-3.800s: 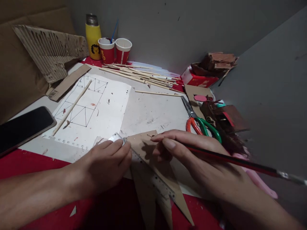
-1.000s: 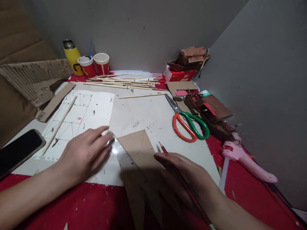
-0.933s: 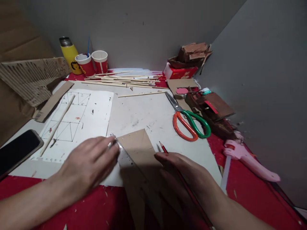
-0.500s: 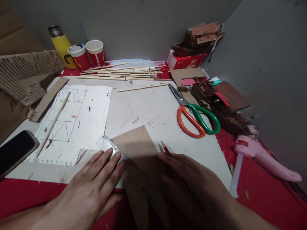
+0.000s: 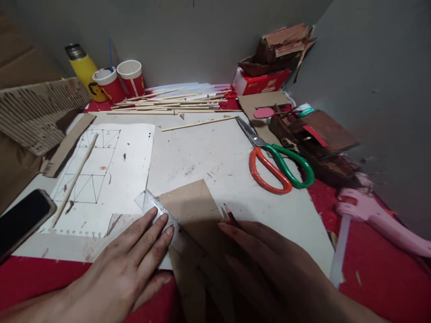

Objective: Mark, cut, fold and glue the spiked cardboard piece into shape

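Note:
My left hand [image 5: 131, 258] lies flat with its fingertips pressing the upper end of a clear plastic ruler [image 5: 158, 211]. The ruler runs diagonally across a brown cardboard piece [image 5: 191, 204] on a white sheet [image 5: 215, 157]. My right hand [image 5: 269, 264] rests on the cardboard's right side and holds a red pencil [image 5: 230, 214], whose tip pokes out past the fingers at the cardboard's right edge. The lower part of the cardboard and ruler lies in shadow under my hands.
Orange-and-green scissors [image 5: 279, 163] lie right of the cardboard. A pink glue gun [image 5: 380, 217] is far right, a phone [image 5: 22, 220] far left. A drawing sheet [image 5: 104, 170] with a wooden stick, a pile of sticks [image 5: 175, 103], two cups [image 5: 131, 76], a yellow bottle [image 5: 84, 72] and cardboard scraps line the back.
My left hand slid down and toward me along the ruler, ending flat with fingertips on its upper end. My right hand stays on the cardboard with the pencil. The view dipped slightly.

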Demonstrator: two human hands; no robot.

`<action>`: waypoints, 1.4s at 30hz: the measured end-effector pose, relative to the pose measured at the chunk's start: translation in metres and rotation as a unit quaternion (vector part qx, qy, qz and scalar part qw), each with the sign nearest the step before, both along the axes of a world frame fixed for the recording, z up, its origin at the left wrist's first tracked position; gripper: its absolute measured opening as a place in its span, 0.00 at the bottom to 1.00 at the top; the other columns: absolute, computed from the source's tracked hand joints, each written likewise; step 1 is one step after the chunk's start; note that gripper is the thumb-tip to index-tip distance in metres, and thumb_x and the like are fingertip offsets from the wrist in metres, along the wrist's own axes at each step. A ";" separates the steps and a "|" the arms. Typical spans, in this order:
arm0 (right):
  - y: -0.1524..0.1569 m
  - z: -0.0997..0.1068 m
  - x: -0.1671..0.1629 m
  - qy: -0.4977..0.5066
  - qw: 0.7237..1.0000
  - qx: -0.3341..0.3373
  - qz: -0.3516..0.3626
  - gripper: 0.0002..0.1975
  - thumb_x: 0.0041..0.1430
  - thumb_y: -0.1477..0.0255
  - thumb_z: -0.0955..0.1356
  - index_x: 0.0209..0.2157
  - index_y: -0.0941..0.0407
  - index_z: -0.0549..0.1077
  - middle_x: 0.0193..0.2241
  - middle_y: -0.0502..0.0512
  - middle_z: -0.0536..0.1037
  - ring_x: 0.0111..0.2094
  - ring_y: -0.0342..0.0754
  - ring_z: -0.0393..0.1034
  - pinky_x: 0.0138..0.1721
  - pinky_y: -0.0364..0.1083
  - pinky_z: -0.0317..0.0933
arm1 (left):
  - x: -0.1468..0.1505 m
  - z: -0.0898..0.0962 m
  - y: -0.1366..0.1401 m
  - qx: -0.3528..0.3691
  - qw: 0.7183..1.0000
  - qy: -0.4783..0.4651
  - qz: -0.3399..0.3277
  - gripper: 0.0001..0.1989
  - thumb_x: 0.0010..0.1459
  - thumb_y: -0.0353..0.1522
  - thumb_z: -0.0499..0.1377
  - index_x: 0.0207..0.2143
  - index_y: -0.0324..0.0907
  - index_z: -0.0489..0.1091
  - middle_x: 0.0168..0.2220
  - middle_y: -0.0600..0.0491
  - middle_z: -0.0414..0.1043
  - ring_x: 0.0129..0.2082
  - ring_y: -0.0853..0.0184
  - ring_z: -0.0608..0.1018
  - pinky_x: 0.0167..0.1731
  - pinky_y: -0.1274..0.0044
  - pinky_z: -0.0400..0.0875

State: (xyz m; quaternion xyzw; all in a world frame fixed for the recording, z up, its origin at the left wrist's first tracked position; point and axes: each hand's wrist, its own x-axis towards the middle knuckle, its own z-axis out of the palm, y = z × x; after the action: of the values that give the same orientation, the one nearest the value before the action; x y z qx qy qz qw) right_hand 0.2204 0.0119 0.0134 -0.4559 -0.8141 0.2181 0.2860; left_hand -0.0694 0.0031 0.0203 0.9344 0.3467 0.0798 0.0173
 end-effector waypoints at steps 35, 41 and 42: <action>0.001 -0.004 0.004 -0.049 0.997 0.034 0.050 0.18 0.65 0.78 0.63 0.56 0.58 0.68 0.47 0.65 0.80 0.45 0.54 0.78 0.42 0.49 0.77 | 0.000 0.001 0.007 0.012 1.000 -0.010 -0.010 0.27 0.65 0.36 0.59 0.61 0.28 0.63 0.64 0.36 0.63 0.68 0.46 0.56 0.61 0.58 0.66; 0.002 -0.001 0.002 -0.037 0.997 0.038 0.056 0.18 0.65 0.78 0.64 0.56 0.59 0.68 0.46 0.64 0.81 0.44 0.53 0.78 0.42 0.47 0.76 | 0.000 0.000 0.007 0.017 1.000 -0.019 -0.013 0.26 0.65 0.34 0.59 0.61 0.26 0.63 0.63 0.36 0.64 0.68 0.46 0.57 0.59 0.58 0.69; 0.001 -0.001 0.002 -0.037 0.997 0.032 0.057 0.18 0.65 0.77 0.64 0.56 0.58 0.68 0.47 0.64 0.80 0.45 0.53 0.78 0.43 0.47 0.76 | 0.000 0.000 0.007 0.019 1.000 -0.020 -0.012 0.26 0.65 0.34 0.59 0.61 0.26 0.63 0.63 0.35 0.64 0.68 0.46 0.57 0.59 0.59 0.70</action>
State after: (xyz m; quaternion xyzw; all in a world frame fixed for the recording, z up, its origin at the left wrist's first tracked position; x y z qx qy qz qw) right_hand 0.2220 0.0131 0.0124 -0.4073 -0.8554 0.1903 0.2572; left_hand -0.0698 0.0099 0.0205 0.9370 0.3331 0.1045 0.0077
